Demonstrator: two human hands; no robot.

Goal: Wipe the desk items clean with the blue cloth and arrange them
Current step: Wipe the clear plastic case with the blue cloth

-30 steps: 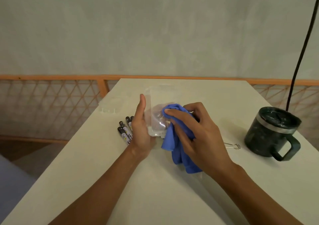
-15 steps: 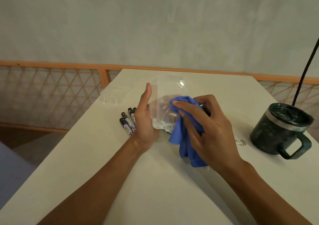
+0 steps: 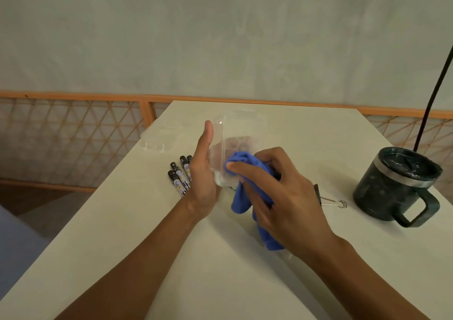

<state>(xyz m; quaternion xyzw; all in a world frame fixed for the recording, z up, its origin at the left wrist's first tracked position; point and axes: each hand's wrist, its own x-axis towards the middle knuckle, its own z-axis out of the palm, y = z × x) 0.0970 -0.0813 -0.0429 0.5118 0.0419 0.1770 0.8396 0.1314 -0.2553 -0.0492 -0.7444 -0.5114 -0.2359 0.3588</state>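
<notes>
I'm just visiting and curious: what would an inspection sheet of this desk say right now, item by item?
Surface: cream table, no spills seen.
Job's things: blue cloth pressed against the clear box, which is held tilted; black-capped markers lie together by the left wrist; binder clip lies by the right hand.
Clutter: lidded dark mug at right; clear plastic piece at the table's left edge.
Grips: left hand holds the box; right hand grips the cloth.
Cables: one black cable hangs behind the mug.
Surroundings: orange lattice railing, pale wall.
</notes>
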